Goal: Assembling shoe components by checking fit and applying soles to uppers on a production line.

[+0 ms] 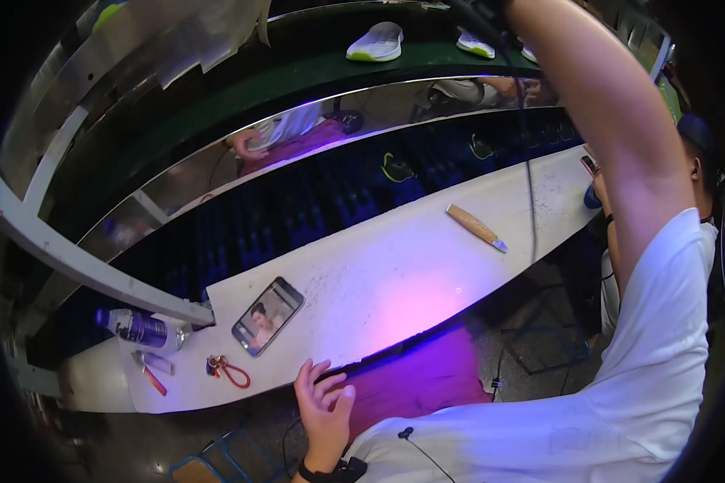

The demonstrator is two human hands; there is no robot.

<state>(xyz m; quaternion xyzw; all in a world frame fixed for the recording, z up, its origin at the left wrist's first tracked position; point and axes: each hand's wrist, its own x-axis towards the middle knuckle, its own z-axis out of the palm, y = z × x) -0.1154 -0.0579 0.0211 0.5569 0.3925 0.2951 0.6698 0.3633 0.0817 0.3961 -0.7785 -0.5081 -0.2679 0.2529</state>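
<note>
My left hand (325, 412) hangs just off the bench's near edge, fingers curled a little and apart, holding nothing. My right arm (620, 121) is raised and reaches up past the top edge, so the right hand is out of sight; a dark object with a hanging cable (529, 193) shows beside that wrist. Closest to the left hand lie a phone (267, 316) with a lit screen and a red loop keychain (232, 372). Farther right on the white bench (362, 282) rests a knife (477, 228) with a tan handle and short blade.
A water bottle (143, 328) lies at the left end, beside a small red and silver tool (151, 372). A grey metal frame (97, 274) rises there. Behind the bench, a green belt (298, 72) carries shoe soles (376, 42). Another person (701, 161) is at the right.
</note>
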